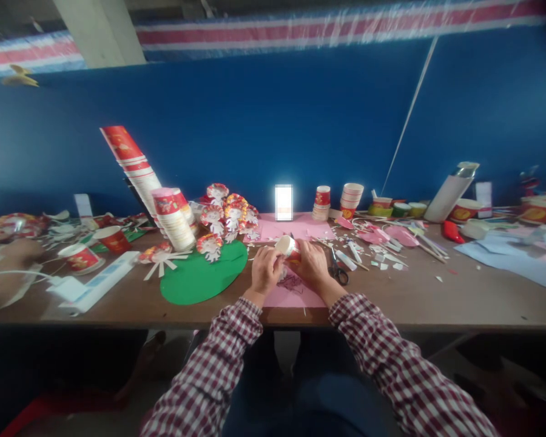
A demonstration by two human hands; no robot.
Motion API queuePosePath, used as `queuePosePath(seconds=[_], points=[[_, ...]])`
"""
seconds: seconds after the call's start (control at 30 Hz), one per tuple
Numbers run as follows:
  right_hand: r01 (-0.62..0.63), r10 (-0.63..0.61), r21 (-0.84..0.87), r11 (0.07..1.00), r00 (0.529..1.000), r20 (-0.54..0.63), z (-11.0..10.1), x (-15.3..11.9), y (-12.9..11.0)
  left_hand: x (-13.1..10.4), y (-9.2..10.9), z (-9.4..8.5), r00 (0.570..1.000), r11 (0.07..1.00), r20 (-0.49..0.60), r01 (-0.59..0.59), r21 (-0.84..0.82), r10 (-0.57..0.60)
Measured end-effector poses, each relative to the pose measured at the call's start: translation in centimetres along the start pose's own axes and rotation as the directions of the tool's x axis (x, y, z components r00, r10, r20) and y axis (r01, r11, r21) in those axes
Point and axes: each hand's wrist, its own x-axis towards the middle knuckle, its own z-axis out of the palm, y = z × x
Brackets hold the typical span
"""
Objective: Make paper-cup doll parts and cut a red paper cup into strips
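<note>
Both my hands meet around a red and white paper cup (286, 245) above a pink sheet (295, 296) near the table's front edge. My left hand (266, 267) pinches the cup's left side, its fingers closed. Wrapped round the right side of the same cup is my right hand (313, 262). The cup is tipped, with its pale round end facing up and left. Dark thin strands (293, 283) lie on the pink sheet under the hands. Black-handled scissors (340, 274) rest just right of my right hand.
A green sheet (204, 282) and paper figures (230, 213) lie left. Tall cup stacks (175, 224) lean behind them. A white power strip (104, 282) and another person's hand (11, 267) are further left. Paper scraps, glue tubes (346, 260) and a tilted bottle (450, 193) are right.
</note>
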Motion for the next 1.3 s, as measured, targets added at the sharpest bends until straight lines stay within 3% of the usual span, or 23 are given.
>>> queuePosePath(seconds=[0.53,0.73,1.07,1.3], points=[[0.04,-0.04,-0.005,0.999,0.999,-0.021,0.0,-0.1,0.1,-0.1,0.1,-0.3,0.998,0.999,-0.013,0.055,0.004,-0.054],[0.026,-0.025,0.008,1.0,1.0,-0.018,0.0,-0.1,0.0,-0.1,0.0,-0.3,0.999,0.998,-0.026,-0.032,0.059,0.033],[0.04,-0.04,-0.003,0.999,0.999,-0.015,0.1,0.0,-0.1,-0.2,0.0,0.1,0.999,0.997,-0.034,-0.025,0.067,0.027],[-0.033,0.033,0.016,0.999,0.999,-0.014,0.0,0.0,0.2,-0.6,-1.1,0.2,0.98,0.988,-0.133,0.154,0.017,-0.15]])
